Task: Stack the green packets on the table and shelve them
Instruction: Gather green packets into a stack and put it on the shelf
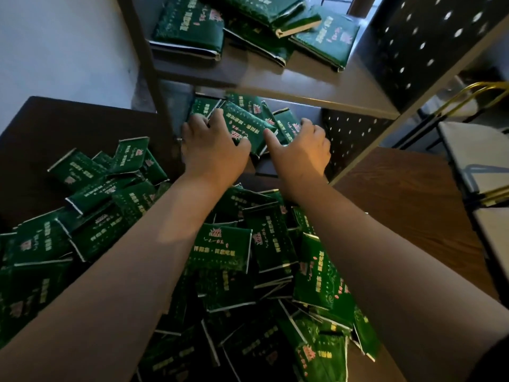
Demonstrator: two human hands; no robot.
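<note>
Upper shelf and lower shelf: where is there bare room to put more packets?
The upper shelf is bare along its front edge, before the packets at its back. On the lower shelf, both hands press a bundle; only a strip beside the perforated panel looks free. The table pile is crowded.

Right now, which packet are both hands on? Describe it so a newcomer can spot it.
Find the grey metal shelf unit behind the table; look at its lower shelf, where both arms reach in. Between the left hand and right hand lies a green packet, tilted on top of the others there, the only one framed by both thumbs.
</note>
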